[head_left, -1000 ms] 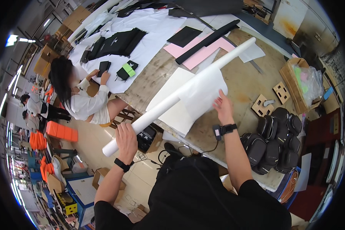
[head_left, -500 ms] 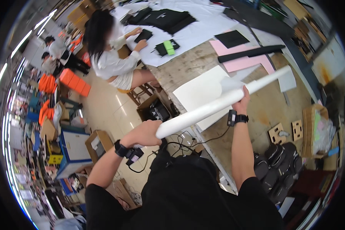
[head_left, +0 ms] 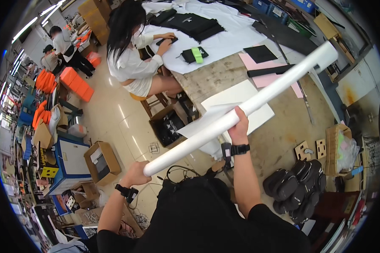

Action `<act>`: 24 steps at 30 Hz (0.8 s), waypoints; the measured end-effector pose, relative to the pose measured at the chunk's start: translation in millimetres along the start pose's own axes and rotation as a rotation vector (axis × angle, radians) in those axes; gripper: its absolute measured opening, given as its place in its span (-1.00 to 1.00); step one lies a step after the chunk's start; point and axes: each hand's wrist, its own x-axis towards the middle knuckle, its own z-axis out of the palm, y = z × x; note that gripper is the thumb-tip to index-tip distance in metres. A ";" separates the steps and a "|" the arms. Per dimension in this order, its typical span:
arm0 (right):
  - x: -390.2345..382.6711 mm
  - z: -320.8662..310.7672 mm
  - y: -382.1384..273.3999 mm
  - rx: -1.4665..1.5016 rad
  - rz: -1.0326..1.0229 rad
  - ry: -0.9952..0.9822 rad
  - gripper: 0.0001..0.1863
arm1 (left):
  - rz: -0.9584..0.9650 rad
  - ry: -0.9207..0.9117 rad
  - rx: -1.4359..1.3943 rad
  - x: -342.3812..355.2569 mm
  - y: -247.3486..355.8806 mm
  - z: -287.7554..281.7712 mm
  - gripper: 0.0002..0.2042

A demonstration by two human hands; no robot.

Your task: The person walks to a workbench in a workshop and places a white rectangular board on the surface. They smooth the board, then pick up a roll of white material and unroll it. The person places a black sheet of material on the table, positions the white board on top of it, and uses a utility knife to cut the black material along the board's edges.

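scuffed tan bench point(head_left: 278, 126) bears illegibly marked, rounded black cases point(head_left: 283, 185); your left hand point(head_left: 138, 173) clamps a long white roll point(head_left: 194, 142) by its end, your right hand point(head_left: 240, 125) its middle.

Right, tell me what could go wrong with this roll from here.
The loose flap stands out from the white roll, so it might catch or crease. The left grip is at the roll's near end, out past the table, so a slip could drop that end toward the floor. The roll's far end reaches well beyond the right grip, so a turn might swing it into something.
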 end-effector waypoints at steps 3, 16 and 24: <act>-19.6 21.9 45.6 -0.026 0.047 -0.004 -0.76 | 0.022 -0.158 -0.098 -20.9 -41.7 -3.5 -0.68; -166.9 52.8 268.9 -0.318 0.280 0.262 -0.57 | -0.226 0.565 0.323 -175.7 -164.4 -27.3 -0.83; -214.6 -28.8 266.0 -1.130 -0.171 0.513 -0.42 | -0.100 0.611 0.398 -206.9 -224.3 -52.5 -0.79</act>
